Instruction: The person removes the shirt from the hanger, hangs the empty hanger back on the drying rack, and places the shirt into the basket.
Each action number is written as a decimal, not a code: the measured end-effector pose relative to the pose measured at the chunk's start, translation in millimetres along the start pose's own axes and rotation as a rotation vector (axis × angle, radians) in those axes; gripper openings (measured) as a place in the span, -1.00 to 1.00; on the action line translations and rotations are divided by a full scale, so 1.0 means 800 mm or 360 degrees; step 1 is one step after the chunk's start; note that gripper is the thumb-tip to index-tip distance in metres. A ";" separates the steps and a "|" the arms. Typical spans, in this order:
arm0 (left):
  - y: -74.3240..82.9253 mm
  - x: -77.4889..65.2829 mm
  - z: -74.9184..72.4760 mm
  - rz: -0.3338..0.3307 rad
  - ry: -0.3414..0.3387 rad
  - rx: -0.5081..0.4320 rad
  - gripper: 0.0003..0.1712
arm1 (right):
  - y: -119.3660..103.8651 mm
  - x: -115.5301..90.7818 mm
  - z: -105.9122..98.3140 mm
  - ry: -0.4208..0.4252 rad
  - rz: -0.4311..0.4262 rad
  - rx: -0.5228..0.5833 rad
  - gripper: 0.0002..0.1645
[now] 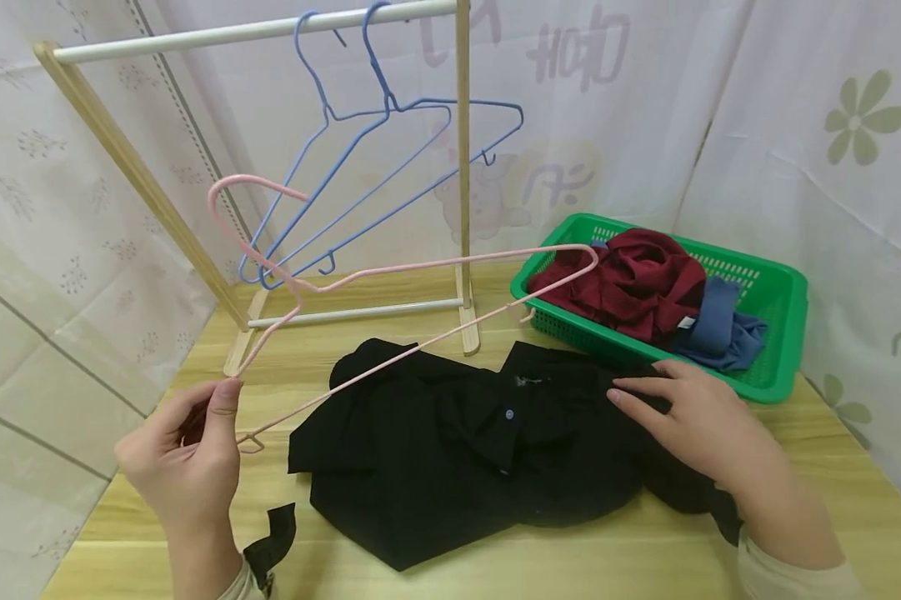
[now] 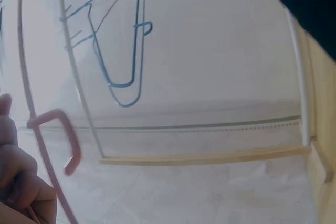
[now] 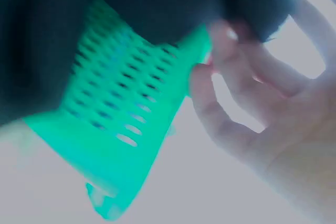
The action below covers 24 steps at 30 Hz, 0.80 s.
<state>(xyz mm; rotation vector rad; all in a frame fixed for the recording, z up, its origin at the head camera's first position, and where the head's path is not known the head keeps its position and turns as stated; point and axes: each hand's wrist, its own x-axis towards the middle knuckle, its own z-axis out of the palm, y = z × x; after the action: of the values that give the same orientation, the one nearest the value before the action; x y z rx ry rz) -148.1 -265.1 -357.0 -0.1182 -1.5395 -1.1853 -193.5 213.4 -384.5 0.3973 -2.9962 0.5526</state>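
Note:
Pinched between thumb and fingers of my left hand (image 1: pixel 191 442) is a pink clothes hanger (image 1: pixel 435 262), held at one end above the table. In the left wrist view, curled fingers (image 2: pixel 23 182) sit beside the pink hanger (image 2: pixel 46 166) and its small side hook. A black collared shirt (image 1: pixel 420 442) with a button lies rumpled on the table, under the hanger. My right hand (image 1: pixel 708 425) hovers over the shirt's right part, fingers loosely extended; whether they touch the cloth I cannot tell. The right wrist view shows the right hand (image 3: pixel 252 93) blurred beside dark cloth.
Two blue hangers (image 1: pixel 386 104) hang on a rack (image 1: pixel 255 33) with wooden posts at the back left. A green basket (image 1: pixel 788 333) at the back right holds a dark red garment (image 1: pixel 645 283) and a blue garment (image 1: pixel 720 329). Patterned curtains stand behind the wooden table (image 1: pixel 585 558).

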 end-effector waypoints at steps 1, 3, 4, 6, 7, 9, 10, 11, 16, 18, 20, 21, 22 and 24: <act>0.002 0.002 0.000 -0.0006 0.0022 -0.0011 -0.76 | -0.001 0.002 -0.004 -0.0026 -0.0010 -0.0049 -0.50; 0.006 0.008 -0.001 -0.0017 0.0061 -0.0010 -0.75 | -0.004 0.007 -0.012 -0.0072 -0.0045 -0.0129 -0.51; 0.008 0.012 -0.001 -0.0025 0.0082 -0.0013 -0.75 | -0.006 0.010 -0.016 -0.0089 -0.0064 -0.0148 -0.52; 0.012 0.018 -0.002 -0.0039 0.0127 -0.0017 -0.76 | -0.012 0.016 -0.025 -0.0110 -0.0110 -0.0163 -0.53; 0.013 0.021 -0.002 -0.0049 0.0147 -0.0017 -0.77 | -0.015 0.019 -0.028 -0.0111 -0.0137 -0.0172 -0.54; 0.017 0.026 -0.002 -0.0073 0.0189 -0.0004 -0.79 | -0.022 0.025 -0.035 -0.0126 -0.0177 -0.0196 -0.55; 0.019 0.029 -0.003 -0.0082 0.0209 0.0000 -0.80 | -0.025 0.028 -0.038 -0.0135 -0.0190 -0.0214 -0.56; 0.021 0.032 -0.003 -0.0089 0.0228 0.0010 -0.80 | -0.028 0.031 -0.041 -0.0146 -0.0201 -0.0242 -0.55; 0.029 0.048 -0.006 -0.0106 0.0309 0.0074 -0.77 | -0.042 0.049 -0.050 -0.0186 -0.0249 -0.0340 -0.52; 0.030 0.054 -0.007 -0.0104 0.0323 0.0119 -0.74 | -0.046 0.056 -0.052 -0.0192 -0.0270 -0.0347 -0.50; 0.030 0.061 -0.009 -0.0099 0.0336 0.0139 -0.72 | -0.050 0.063 -0.054 -0.0206 -0.0287 -0.0354 -0.48; 0.030 0.065 -0.009 -0.0094 0.0339 0.0151 -0.71 | -0.053 0.067 -0.055 -0.0214 -0.0293 -0.0357 -0.46; 0.029 0.069 -0.010 -0.0090 0.0341 0.0172 -0.70 | -0.056 0.071 -0.056 -0.0227 -0.0296 -0.0364 -0.44; 0.029 0.077 -0.011 -0.0076 0.0347 0.0188 -0.68 | -0.062 0.079 -0.059 -0.0246 -0.0312 -0.0374 -0.41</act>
<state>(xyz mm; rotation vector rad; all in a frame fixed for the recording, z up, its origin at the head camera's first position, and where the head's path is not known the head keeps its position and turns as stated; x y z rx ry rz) -149.8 -290.8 -295.7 0.1231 -1.4216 -1.1034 -240.4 170.2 -316.1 0.7334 -3.0678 0.1574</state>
